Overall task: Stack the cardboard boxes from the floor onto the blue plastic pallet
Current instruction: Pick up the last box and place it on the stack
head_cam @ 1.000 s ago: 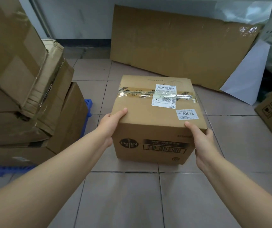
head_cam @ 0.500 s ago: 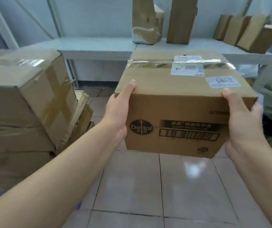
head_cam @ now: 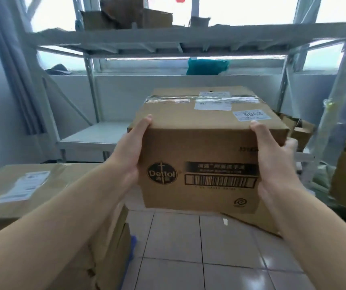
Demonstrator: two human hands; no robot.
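**Holding the Dettol carton up off the floor**

Gripping the brown cardboard Dettol carton [head_cam: 207, 155] from both sides, I have it raised in the air in front of me, clear of the pale tiled floor [head_cam: 199, 256] below it. My left hand [head_cam: 129, 149] presses flat against the carton's left face, thumb hooked over its top edge. My right hand [head_cam: 272, 164] clamps the carton's right near corner, thumb on the top edge and fingers wrapped round the side. The carton's near face shows the round Dettol logo and a black barcode; its top carries clear tape, a white shipping label and a small sticker reading 5842.

Left of the carton and lower down sits the stack of large brown cardboard boxes [head_cam: 48, 197], the top one bearing a white label. At the foot of that stack, a sliver of the blue plastic pallet [head_cam: 133, 243] shows. Below and right of the carton, a flat sheet of cardboard [head_cam: 258, 225] lies behind it. Beyond the carton stands a grey metal shelving rack [head_cam: 167, 41] with battered boxes on its upper shelf, and a teal bag [head_cam: 206, 65] behind it by the bright window.
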